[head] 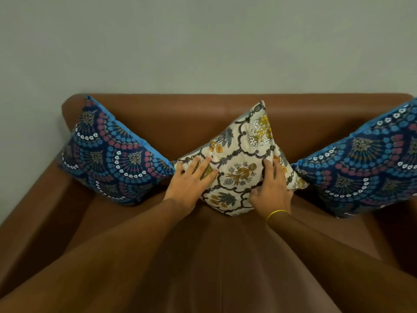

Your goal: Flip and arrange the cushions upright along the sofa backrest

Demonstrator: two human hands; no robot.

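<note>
Cushions, three, are standing on a brown sofa (225,256), each leaning against the backrest (180,114) and turned corner-up like a diamond.

Item one: cream floral cushion (239,159), centre of the seat, is being steadied by both hands. The left hand (191,179) is lying flat with fingers spread on its left corner; the right hand (273,188) is cupping its lower right edge, fingers curled into the fabric, a yellow band (277,213) on the wrist. Pressing from both sides is probably keeping the soft filling from slumping while it is squared against the back.

Item two: left blue cushion (112,154), propped in the corner by the armrest, untouched.

Item three: right blue cushion (361,163), likewise propped, partly running out of view.

Arrangement is looking nearly finished.
</note>
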